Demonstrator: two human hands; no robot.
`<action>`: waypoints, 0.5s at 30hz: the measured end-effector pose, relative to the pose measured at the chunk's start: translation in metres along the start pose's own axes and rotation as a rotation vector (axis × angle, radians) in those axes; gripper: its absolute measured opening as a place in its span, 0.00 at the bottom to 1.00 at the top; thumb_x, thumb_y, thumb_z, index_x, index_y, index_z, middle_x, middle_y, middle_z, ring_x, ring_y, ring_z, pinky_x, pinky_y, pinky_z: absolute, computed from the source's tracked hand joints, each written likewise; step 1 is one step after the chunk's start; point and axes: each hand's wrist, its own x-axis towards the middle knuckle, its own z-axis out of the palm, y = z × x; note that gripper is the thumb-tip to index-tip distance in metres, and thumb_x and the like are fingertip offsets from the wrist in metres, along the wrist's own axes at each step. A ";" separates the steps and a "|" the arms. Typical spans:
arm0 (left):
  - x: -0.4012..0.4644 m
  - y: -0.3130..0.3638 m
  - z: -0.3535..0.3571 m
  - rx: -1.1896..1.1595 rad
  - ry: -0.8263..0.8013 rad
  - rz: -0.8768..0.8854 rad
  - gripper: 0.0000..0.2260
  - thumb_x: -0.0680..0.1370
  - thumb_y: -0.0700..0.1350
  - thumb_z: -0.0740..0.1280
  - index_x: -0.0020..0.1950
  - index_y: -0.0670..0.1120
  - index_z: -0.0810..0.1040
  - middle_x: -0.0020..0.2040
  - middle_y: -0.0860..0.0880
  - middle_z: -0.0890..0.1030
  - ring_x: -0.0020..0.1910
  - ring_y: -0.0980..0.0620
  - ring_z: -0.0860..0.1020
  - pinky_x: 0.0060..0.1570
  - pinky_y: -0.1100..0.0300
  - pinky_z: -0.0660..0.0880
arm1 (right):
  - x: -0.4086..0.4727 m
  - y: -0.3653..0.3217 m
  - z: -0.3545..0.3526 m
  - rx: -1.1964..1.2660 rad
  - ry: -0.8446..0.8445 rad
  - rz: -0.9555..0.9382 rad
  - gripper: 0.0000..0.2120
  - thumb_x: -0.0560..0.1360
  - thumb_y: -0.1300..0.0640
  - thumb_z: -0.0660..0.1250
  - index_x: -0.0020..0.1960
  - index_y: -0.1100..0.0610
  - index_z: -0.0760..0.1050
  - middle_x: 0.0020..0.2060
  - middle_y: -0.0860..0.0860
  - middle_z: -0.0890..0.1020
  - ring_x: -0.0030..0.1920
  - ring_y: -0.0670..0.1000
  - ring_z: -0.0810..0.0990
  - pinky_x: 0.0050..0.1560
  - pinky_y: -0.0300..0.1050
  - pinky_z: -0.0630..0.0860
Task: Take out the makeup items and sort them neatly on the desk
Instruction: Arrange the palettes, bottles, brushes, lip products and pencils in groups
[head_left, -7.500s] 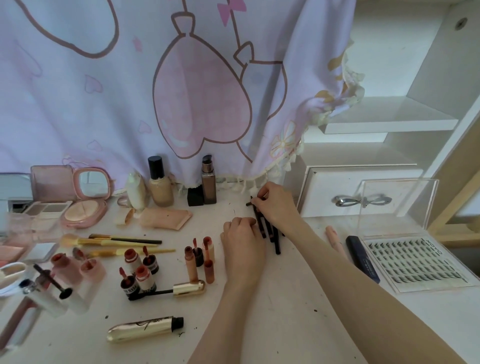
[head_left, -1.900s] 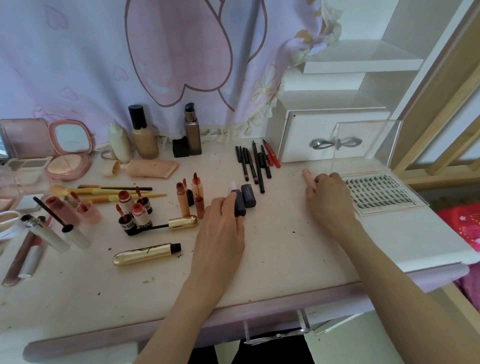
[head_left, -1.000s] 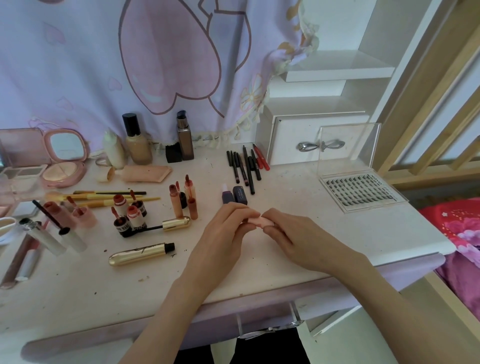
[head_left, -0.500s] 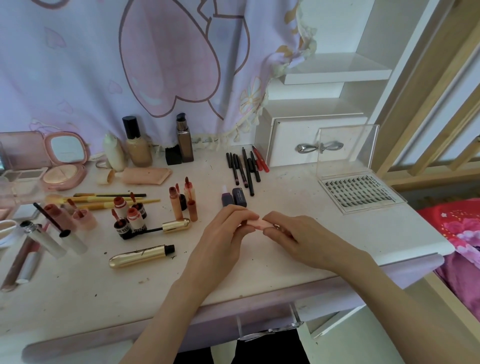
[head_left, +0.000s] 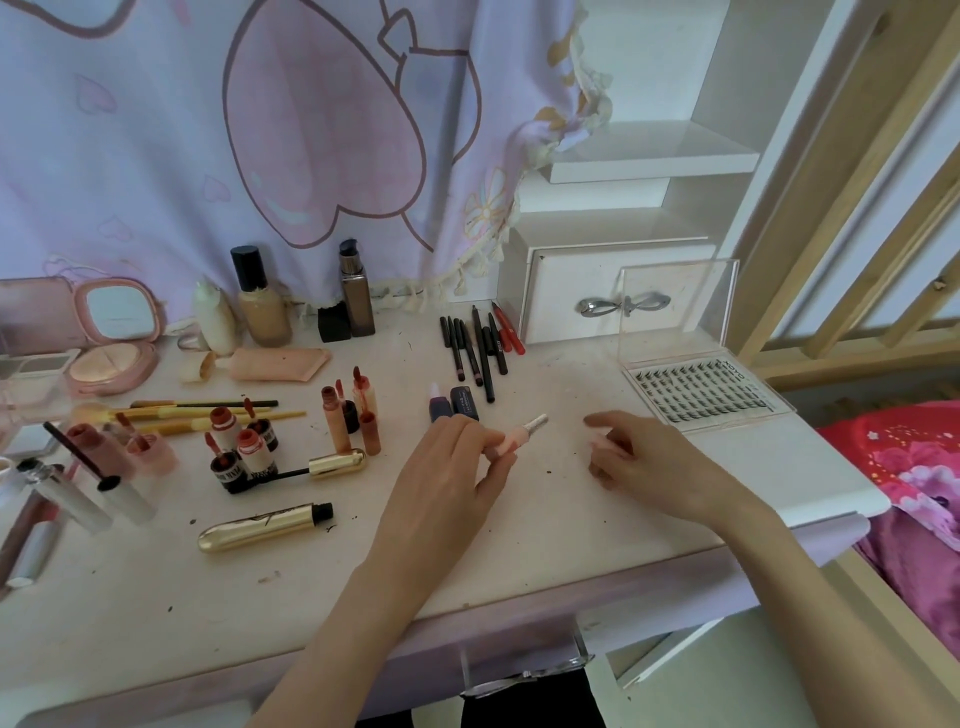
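1. Far left of the frame: a pink compact (head_left: 111, 338) stands open with its mirror up, beside a flat palette that the edge cuts off. Two silver tubes lie below it, one with a dark wand resting across it. They look grouped by kind.
2. Upper left-centre, against the curtain (head_left: 260, 130): four upright bottles in a row, namely a cream one, a foundation bottle (head_left: 262, 301) with a black cap, a small black block and a brown pump bottle. Standing them at the back probably keeps the tall things clear of the working space.
3. Just below: one peach tube (head_left: 278, 362) lies flat, and a few yellow-handled brushes (head_left: 208, 410) lie parallel; I cannot count them surely.
4. Centre-left: lip glosses (head_left: 348, 415) stand clustered, several uncapped with wands showing; roughly nine, too overlapped for a firm count. Two gold tubes (head_left: 265, 526) lie below them.
5. Centre: seven or so pencils (head_left: 478, 348) lie side by side, the rightmost red. Two short dark sticks sit just below.
6. Lower centre: the left hand (head_left: 441, 493) pinches a pink stick (head_left: 511, 440), its silvery tip exposed and pointing up and right, seemingly uncapped for checking.
7. Right of it, apart: the right hand (head_left: 649, 462) hovers with fingers curled around a small pale pink piece, likely the cap; blur hides it.
8. Right: one lash case (head_left: 706, 395), lid raised, before the white drawer (head_left: 618, 306) on the desk (head_left: 545, 545).
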 end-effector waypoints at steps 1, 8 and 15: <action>0.002 0.003 0.004 0.023 -0.002 0.013 0.07 0.70 0.39 0.73 0.45 0.40 0.78 0.39 0.46 0.77 0.35 0.50 0.74 0.34 0.61 0.72 | 0.003 0.000 0.002 0.036 0.065 0.016 0.19 0.78 0.56 0.61 0.68 0.53 0.66 0.36 0.46 0.81 0.37 0.39 0.78 0.42 0.31 0.69; 0.020 0.020 0.026 0.128 0.005 0.013 0.10 0.65 0.36 0.76 0.37 0.40 0.75 0.34 0.45 0.76 0.32 0.47 0.74 0.31 0.57 0.76 | 0.030 -0.002 0.023 0.049 0.421 0.076 0.11 0.75 0.48 0.62 0.53 0.53 0.75 0.34 0.50 0.82 0.41 0.50 0.80 0.39 0.41 0.68; 0.034 0.026 0.042 0.182 -0.067 -0.043 0.14 0.60 0.36 0.78 0.35 0.42 0.74 0.31 0.47 0.75 0.29 0.49 0.74 0.27 0.61 0.72 | 0.050 -0.001 0.025 0.059 0.428 0.161 0.16 0.76 0.50 0.62 0.60 0.55 0.73 0.38 0.50 0.77 0.43 0.52 0.75 0.43 0.41 0.66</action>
